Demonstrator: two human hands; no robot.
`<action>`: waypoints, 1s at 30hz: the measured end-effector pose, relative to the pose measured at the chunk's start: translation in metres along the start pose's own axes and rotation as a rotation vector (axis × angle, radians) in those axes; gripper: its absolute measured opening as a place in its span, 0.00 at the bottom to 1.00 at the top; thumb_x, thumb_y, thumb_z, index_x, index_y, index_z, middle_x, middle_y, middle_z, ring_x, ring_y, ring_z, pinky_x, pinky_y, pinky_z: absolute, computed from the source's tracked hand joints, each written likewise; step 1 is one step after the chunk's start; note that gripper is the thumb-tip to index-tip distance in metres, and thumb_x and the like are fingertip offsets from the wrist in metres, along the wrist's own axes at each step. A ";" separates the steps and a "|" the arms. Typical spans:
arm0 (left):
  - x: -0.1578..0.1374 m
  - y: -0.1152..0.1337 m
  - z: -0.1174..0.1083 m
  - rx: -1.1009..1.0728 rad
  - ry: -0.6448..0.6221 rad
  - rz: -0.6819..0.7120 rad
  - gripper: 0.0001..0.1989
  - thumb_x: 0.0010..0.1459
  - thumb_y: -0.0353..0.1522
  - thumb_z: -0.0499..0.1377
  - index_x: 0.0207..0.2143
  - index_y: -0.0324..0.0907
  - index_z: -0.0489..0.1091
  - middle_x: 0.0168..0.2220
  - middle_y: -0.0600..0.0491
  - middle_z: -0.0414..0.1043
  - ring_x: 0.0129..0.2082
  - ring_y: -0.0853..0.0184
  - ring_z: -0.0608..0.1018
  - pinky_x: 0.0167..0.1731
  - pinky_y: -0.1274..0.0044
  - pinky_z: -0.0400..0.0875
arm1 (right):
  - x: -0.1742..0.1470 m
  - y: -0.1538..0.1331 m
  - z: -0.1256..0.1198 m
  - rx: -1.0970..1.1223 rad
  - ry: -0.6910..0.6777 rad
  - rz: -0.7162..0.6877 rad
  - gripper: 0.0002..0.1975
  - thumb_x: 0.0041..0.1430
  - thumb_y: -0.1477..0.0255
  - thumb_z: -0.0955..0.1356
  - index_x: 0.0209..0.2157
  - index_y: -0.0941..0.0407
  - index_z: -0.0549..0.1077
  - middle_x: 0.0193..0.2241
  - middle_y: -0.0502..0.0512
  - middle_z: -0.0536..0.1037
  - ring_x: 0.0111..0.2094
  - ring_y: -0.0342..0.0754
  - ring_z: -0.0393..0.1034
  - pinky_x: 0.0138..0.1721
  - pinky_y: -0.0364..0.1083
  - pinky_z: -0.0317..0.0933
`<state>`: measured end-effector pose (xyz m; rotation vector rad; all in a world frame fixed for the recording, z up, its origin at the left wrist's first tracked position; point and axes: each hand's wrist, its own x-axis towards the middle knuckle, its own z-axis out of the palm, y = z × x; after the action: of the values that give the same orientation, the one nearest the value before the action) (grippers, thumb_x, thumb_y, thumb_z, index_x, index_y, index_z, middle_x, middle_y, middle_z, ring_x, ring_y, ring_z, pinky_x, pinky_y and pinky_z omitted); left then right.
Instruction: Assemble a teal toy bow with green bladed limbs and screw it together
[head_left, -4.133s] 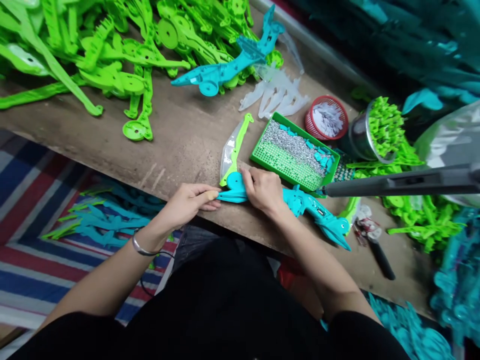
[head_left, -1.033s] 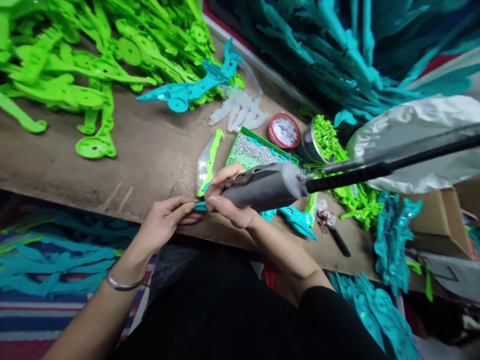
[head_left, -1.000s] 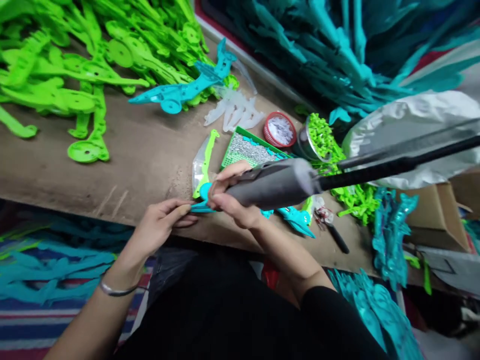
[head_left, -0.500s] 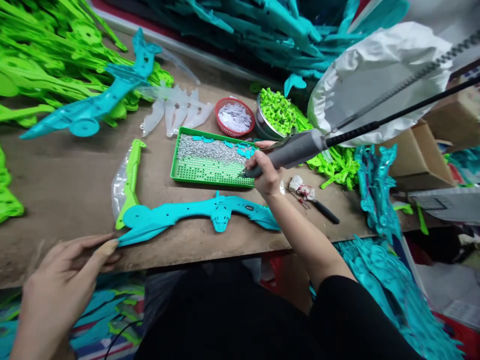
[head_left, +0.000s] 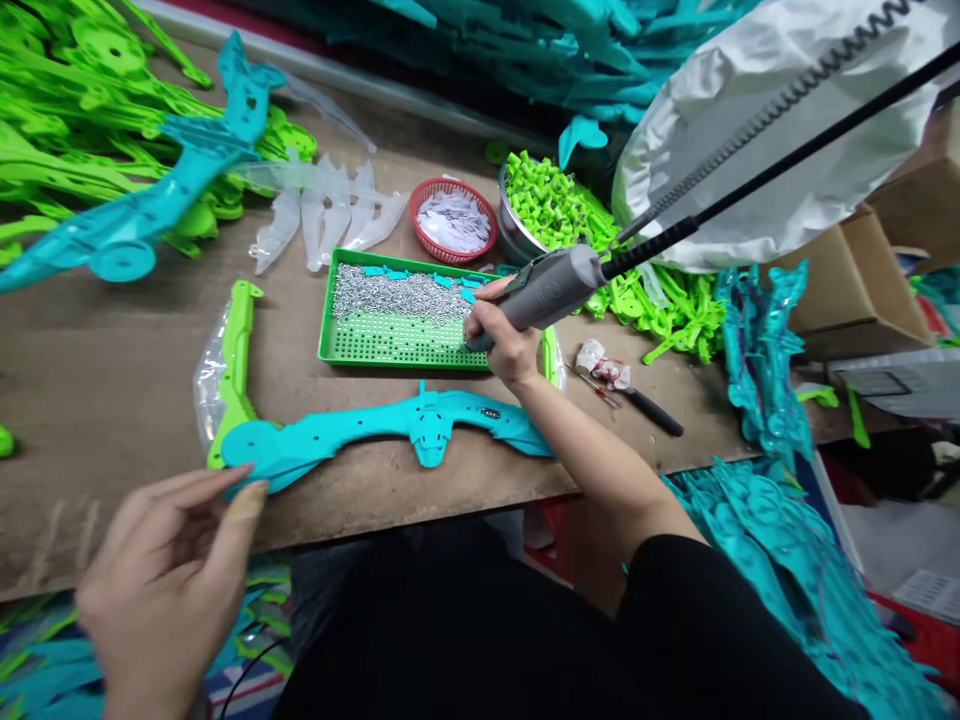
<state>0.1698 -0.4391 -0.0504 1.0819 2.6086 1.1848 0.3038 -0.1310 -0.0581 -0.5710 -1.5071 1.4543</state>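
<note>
- A wooden counter (head_left: 112, 370) seen from above, with the person's two bare hands over its near edge.
- The right hand (head_left: 501, 335) is closed around a grey electric screwdriver (head_left: 551, 292); its tip points down at the right end of a green tray (head_left: 397, 345).
- The tray holds a heap of small silver screws (head_left: 401, 296) in its far half, with a few teal bits among them.
- A black cable (head_left: 787, 160) runs from the screwdriver up to the right.
- A long teal toy bow (head_left: 375, 432) lies flat on the counter, just in front of the tray and near the counter's edge.
- The left hand (head_left: 169, 580) is open, fingers loosely spread, holding nothing; one fingertip is at the bow's left tip, though I cannot tell if it touches.
- A green bow piece (head_left: 234, 370) in a clear wrapper lies just beside the bow's left end.
- Behind the tray stand a red basket (head_left: 456, 218) and a metal bowl (head_left: 517, 235) of green parts.
- Heaps of green parts (head_left: 90, 120) fill the far left.
</note>
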 end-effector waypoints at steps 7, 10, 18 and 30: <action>0.004 0.066 0.059 -0.277 -0.230 0.416 0.08 0.60 0.27 0.62 0.43 0.41 0.73 0.39 0.51 0.73 0.40 0.66 0.77 0.44 0.73 0.73 | 0.002 -0.014 0.005 -0.083 -0.002 -0.030 0.18 0.53 0.55 0.73 0.36 0.54 0.71 0.16 0.41 0.68 0.17 0.39 0.63 0.23 0.44 0.61; 0.004 0.086 0.083 -0.340 -0.344 0.534 0.07 0.62 0.27 0.60 0.43 0.39 0.73 0.40 0.49 0.73 0.42 0.64 0.76 0.45 0.71 0.73 | -0.007 -0.039 -0.004 -0.106 0.030 -0.091 0.16 0.57 0.56 0.71 0.38 0.52 0.70 0.18 0.41 0.66 0.18 0.39 0.64 0.24 0.44 0.62; -0.008 0.136 0.144 -0.017 -0.469 0.783 0.27 0.60 0.31 0.61 0.61 0.38 0.64 0.64 0.34 0.60 0.64 0.41 0.63 0.59 0.53 0.62 | -0.091 -0.111 -0.070 -0.207 0.227 -0.113 0.08 0.58 0.66 0.71 0.39 0.51 0.72 0.18 0.41 0.68 0.17 0.40 0.62 0.22 0.43 0.62; -0.028 0.156 0.196 0.201 -0.543 0.727 0.33 0.64 0.43 0.57 0.69 0.56 0.51 0.71 0.42 0.50 0.69 0.40 0.56 0.63 0.41 0.42 | -0.136 -0.084 -0.102 -0.211 0.325 -0.035 0.10 0.56 0.66 0.72 0.39 0.52 0.72 0.18 0.42 0.68 0.18 0.43 0.65 0.22 0.45 0.64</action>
<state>0.3463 -0.2628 -0.0857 2.1396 1.9770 0.5499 0.4748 -0.2093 -0.0329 -0.8603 -1.4089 1.1191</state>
